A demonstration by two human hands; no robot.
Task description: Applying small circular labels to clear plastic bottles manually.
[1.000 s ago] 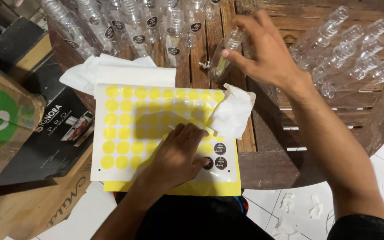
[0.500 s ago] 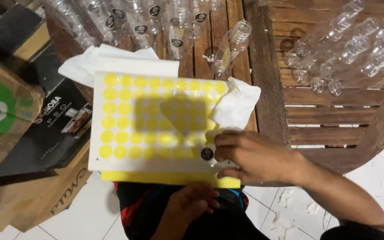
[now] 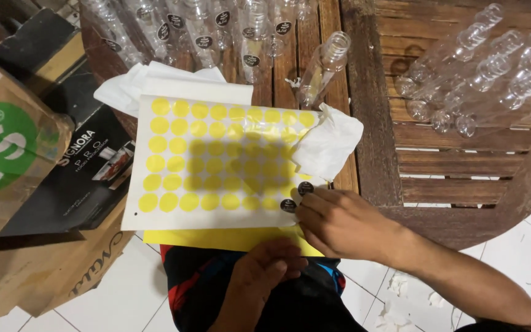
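Observation:
A white sticker sheet [image 3: 216, 160] with several rows of yellow circles lies over the table's near edge, on a yellow backing sheet [image 3: 216, 238]. Two round black stickers [image 3: 305, 187] are left near its right edge. My right hand [image 3: 345, 224] rests at that corner with its fingertips on the sheet beside the lower black sticker, and nothing is lifted. My left hand [image 3: 265, 270] is below the sheet's front edge with its fingers curled; its grip is hidden. A clear plastic bottle [image 3: 322, 66] lies on the table beyond the sheet.
White tissue [image 3: 330, 144] sits at the sheet's right corner and more [image 3: 155, 83] behind it. Several clear bottles with black labels [image 3: 222, 24] stand at the back, and unlabelled ones [image 3: 487, 67] lie at the right on the wooden table [image 3: 376, 154]. Cardboard boxes [image 3: 7, 160] are stacked at the left.
My right hand let go of the bottle at the back and came down to the sheet's right corner. My left hand left the sheet, dropped to my lap, then rose to its front edge.

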